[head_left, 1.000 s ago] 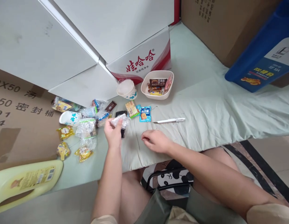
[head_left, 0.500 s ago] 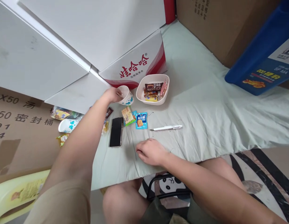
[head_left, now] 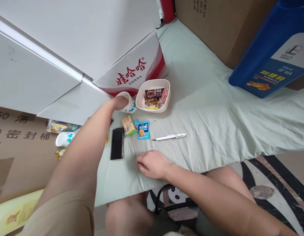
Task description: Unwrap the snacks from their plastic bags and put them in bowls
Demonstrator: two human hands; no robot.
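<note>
My left hand (head_left: 119,102) is stretched out to a paper cup with a blue leaf print (head_left: 128,104); its fingers reach into the cup's mouth and are hidden there. My right hand (head_left: 152,164) rests on the pale green cloth (head_left: 206,124) near the front edge, fingers curled loosely with nothing in them. A black phone (head_left: 117,143) lies between my arms. Two small snack packets (head_left: 136,127) lie just past it, and a white pen (head_left: 169,137) lies to their right. A pinkish bowl (head_left: 141,103) holding several wrapped snacks stands beside the cup.
A white and red carton (head_left: 132,73) stands behind the cup. More wrapped snacks and a second printed cup (head_left: 65,137) lie at the left, partly behind my arm. A blue jug (head_left: 272,55) and brown boxes (head_left: 216,26) stand at the right. A yellow bottle (head_left: 11,213) lies at the lower left.
My left hand held a crinkled clear wrapper near the phone, then reached out to the paper cup; the wrapper is no longer visible. My right hand has stayed put.
</note>
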